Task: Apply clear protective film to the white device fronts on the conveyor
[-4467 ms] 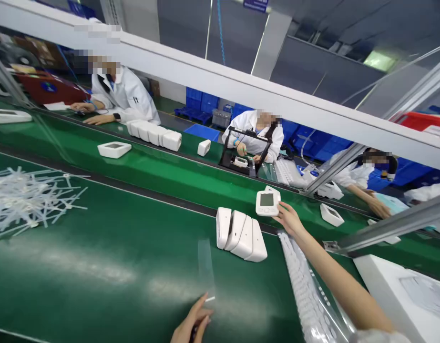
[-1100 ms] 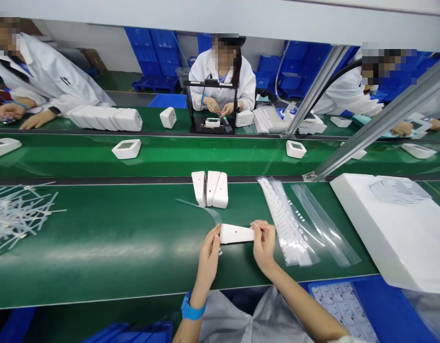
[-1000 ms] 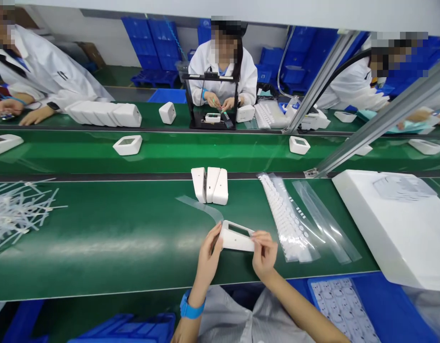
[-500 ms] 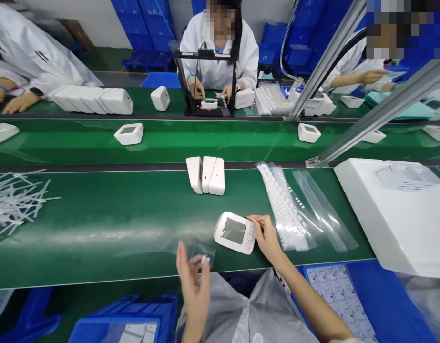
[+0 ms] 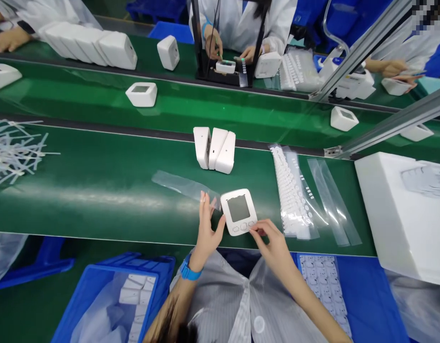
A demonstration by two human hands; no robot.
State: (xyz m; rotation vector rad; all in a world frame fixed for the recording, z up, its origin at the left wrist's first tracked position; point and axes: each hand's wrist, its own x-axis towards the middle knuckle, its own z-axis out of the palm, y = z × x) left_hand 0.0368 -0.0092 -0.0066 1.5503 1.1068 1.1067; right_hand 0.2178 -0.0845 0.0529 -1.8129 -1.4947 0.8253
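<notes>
A white monitor (image 5: 239,212) with a grey screen and three outlined buttons rests on the green work surface (image 5: 108,190) in front of me. At its lower right corner, by the buttons, my right hand (image 5: 271,238) pinches the edge between thumb and fingers. My left hand (image 5: 209,228), with a blue band on the wrist, is at the monitor's left side. Its fingers are spread and the thumb tip is at the casing. A clear plastic strip (image 5: 180,186) lies behind the left fingers, its right end partly hidden by them.
Three white monitors (image 5: 215,150) stand farther back. To the right lie bagged white stickers (image 5: 294,195), clear strips (image 5: 334,202) and a white foam box (image 5: 402,219). White strips (image 5: 15,150) are piled left. Blue bins (image 5: 112,295) sit below. A conveyor (image 5: 241,112) separates me from co-workers.
The monitor has turned, bringing its buttons towards me. My left hand has moved forward to its side, leaving the clear strip on the surface. The whole view has tilted down.
</notes>
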